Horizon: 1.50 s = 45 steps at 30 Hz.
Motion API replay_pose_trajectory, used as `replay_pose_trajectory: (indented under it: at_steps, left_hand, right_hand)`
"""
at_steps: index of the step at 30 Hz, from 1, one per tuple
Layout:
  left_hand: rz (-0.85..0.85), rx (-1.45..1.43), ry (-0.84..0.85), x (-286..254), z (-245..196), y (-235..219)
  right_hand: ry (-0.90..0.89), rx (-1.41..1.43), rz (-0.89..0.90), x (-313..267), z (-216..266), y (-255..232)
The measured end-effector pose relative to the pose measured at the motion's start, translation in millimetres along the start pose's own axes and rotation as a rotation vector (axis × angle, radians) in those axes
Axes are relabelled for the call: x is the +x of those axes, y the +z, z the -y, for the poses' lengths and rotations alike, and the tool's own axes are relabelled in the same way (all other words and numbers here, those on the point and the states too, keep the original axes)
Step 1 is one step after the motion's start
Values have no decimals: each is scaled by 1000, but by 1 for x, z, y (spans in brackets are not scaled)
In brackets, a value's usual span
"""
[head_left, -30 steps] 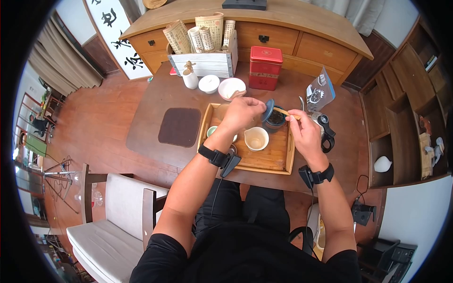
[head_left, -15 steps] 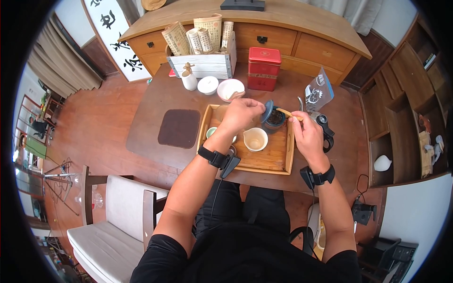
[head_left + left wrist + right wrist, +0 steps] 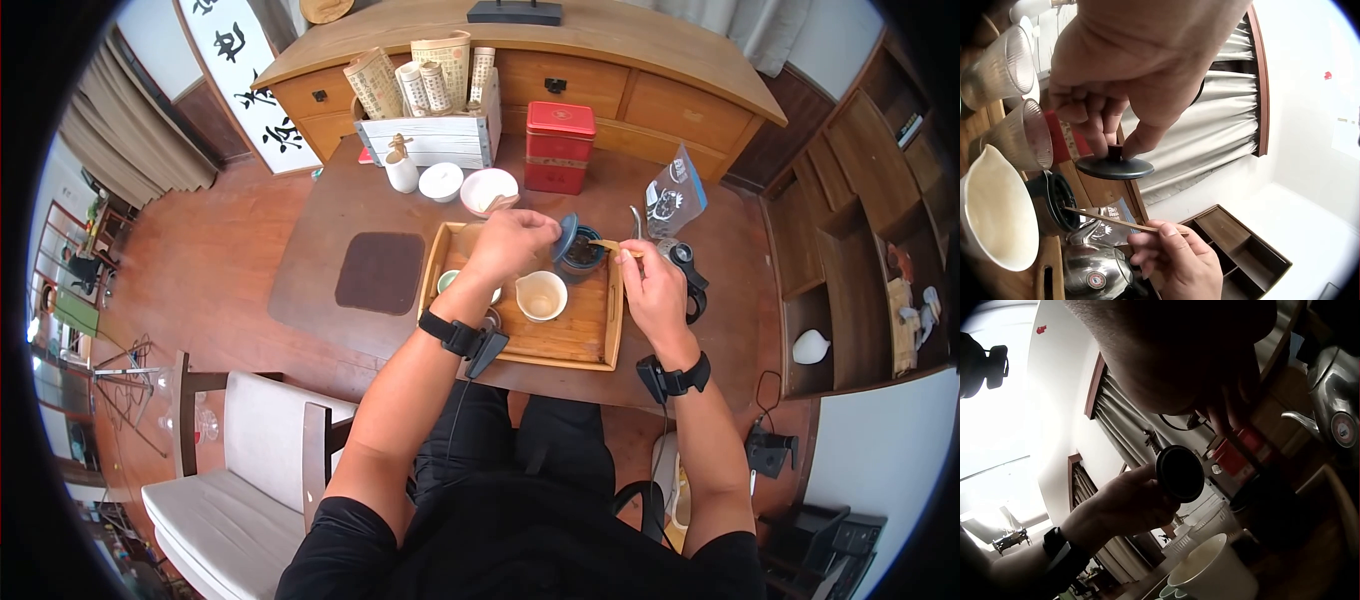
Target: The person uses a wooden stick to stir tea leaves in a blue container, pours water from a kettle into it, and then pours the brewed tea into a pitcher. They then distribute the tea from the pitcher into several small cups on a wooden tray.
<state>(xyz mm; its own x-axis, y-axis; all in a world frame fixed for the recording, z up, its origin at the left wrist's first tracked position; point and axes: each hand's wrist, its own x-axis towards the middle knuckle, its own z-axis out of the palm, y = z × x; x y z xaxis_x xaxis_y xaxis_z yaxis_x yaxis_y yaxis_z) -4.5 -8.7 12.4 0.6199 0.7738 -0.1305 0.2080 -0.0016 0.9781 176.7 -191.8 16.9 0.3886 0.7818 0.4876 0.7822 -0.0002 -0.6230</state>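
The left-hand grip (image 3: 515, 241) is pinching the knob (image 3: 1115, 151) of the round blue lid (image 3: 568, 236), holding the disc tilted and off the dark blue jar (image 3: 582, 256). The right-hand grip (image 3: 656, 284) is pinching the slender wooden tea scoop (image 3: 622, 250) at its outer end, thumb against fingers, while the far end is reaching to the jar's mouth, where dark contents are showing. Toward the person from the jar, the cream pitcher (image 3: 542, 296) is standing on the bamboo tray (image 3: 598, 345). Beyond the jar, the red tin (image 3: 560, 150) is standing on the bench (image 3: 315, 235); to its right, the metal kettle (image 3: 1094, 275) is sitting near.
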Motion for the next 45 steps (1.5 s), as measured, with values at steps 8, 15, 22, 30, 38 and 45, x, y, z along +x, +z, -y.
replay_pose_trajectory:
  at_steps: [8, 15, 22, 30, 38, 45]
  left_hand:
    - [23, 45, -21, -3, -5, 3]
    - [21, 35, -34, -5, -5, 0]
    - [28, 46, -10, -5, -6, 1]
    - [28, 28, -17, -4, -5, 1]
    - [27, 33, -23, -4, -7, 0]
    - [24, 38, -20, -2, -5, -1]
  right_hand:
    - [3, 46, -3, 6, 9, 0]
    - [41, 52, 24, 5, 2, 1]
    - [6, 6, 19, 8, 2, -1]
    - [21, -58, 24, 1, 15, -5]
    - [43, 107, 88, 13, 7, 17]
    - [-11, 35, 153, 15, -4, 19]
